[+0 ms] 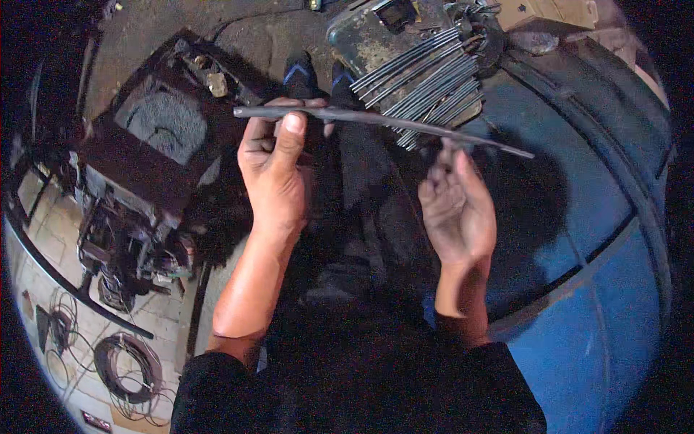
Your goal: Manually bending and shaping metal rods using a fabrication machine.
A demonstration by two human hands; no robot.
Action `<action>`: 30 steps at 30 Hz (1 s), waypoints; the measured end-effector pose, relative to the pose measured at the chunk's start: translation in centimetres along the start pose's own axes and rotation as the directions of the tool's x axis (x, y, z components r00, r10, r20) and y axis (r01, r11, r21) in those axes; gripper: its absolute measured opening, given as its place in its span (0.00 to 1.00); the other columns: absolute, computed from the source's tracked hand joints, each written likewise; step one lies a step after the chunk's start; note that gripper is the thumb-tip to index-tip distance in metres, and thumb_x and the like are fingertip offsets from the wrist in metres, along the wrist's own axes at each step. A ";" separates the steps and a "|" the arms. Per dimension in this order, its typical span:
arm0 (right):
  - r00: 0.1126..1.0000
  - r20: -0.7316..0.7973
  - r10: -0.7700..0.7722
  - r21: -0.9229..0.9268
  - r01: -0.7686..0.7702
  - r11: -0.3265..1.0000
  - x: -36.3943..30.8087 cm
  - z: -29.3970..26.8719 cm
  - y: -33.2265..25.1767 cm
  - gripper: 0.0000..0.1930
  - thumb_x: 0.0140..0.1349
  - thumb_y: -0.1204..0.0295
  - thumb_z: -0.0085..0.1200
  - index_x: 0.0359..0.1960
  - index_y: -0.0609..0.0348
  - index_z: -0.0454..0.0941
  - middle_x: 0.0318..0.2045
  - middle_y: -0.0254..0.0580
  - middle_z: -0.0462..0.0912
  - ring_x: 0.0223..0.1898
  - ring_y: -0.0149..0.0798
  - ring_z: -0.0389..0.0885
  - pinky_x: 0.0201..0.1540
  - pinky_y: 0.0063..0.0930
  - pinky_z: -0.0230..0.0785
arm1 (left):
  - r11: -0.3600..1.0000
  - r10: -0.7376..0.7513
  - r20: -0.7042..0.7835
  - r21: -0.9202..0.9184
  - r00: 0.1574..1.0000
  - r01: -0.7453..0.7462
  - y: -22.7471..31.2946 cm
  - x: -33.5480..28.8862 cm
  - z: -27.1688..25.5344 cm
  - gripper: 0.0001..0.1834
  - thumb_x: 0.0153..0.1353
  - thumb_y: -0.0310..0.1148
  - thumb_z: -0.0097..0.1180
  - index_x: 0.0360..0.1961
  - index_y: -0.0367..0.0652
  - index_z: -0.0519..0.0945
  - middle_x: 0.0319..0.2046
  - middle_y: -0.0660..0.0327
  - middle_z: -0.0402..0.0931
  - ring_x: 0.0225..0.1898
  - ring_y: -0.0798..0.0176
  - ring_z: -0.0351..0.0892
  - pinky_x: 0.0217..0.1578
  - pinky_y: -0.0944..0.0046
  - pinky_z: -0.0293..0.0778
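A long, dark grey metal rod [361, 116] stretches across the middle in front of me, its right end tilting down and looking thinner. My left hand [278, 163] grips it close to the thicker left end, thumb pressed on the near side and fingers behind. Towards the other end, my right hand [455, 206] meets the rod from below with its fingertips and thumb; the other fingers curl loosely. Slight blur hides exactly how the right fingertips touch. Beyond the rod, several thin metal rods [430, 83] lie side by side on a worn, flat metal surface [347, 32].
To the left stands a dark, dusty machine [163, 123] with a rounded blackened bed. A coiled black cable [129, 367] lies on the light floor at lower left. Blue sheeting or panel [607, 289] fills the right side. My feet [300, 72] show beyond the left hand.
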State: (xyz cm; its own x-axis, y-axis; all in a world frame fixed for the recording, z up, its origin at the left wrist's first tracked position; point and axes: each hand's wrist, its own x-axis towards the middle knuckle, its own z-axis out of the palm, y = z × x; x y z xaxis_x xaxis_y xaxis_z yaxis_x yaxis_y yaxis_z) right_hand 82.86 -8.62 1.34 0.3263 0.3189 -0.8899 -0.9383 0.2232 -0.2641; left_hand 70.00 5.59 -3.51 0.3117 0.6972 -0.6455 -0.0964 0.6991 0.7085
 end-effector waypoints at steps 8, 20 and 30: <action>0.827 0.108 -0.551 -0.911 0.305 0.279 0.9 1.9 1.3 0.07 0.51 0.75 0.62 0.32 0.63 0.82 0.25 0.32 0.81 0.22 0.23 0.73 0.26 0.17 0.66 | 0.974 -0.024 0.094 0.228 0.995 0.002 -2.6 4.5 -0.3 0.11 0.61 0.32 0.56 0.39 0.35 0.75 0.37 0.57 0.79 0.36 0.70 0.74 0.40 0.69 0.68; 0.710 0.266 -0.652 -0.962 0.155 -0.224 10.0 -10.8 3.9 0.10 0.54 0.70 0.58 0.37 0.58 0.81 0.31 0.44 0.81 0.39 0.43 0.77 0.48 0.35 0.64 | 0.859 -0.152 0.281 0.513 0.947 -0.015 -15.8 6.7 0.9 0.04 0.61 0.25 0.54 0.33 0.35 0.78 0.29 0.68 0.76 0.30 0.77 0.69 0.32 0.77 0.65; 0.807 -0.523 -0.273 0.110 0.382 0.918 20.3 -18.6 8.9 0.13 0.60 0.66 0.56 0.43 0.58 0.73 0.40 0.35 0.78 0.41 0.33 0.75 0.44 0.29 0.67 | 0.935 -0.325 0.007 0.149 0.946 0.321 -28.6 7.0 -0.8 0.08 0.63 0.32 0.52 0.38 0.37 0.74 0.32 0.63 0.75 0.34 0.70 0.74 0.37 0.71 0.71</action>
State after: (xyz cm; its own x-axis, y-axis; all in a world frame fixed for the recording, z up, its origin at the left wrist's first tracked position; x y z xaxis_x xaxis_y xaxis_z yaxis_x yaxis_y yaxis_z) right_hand 79.04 -17.31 -25.99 0.4598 -0.2854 -0.8409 -0.7238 0.4282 -0.5411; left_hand 74.19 -9.37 -28.57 0.3327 0.4306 -0.8390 0.1507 0.8539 0.4981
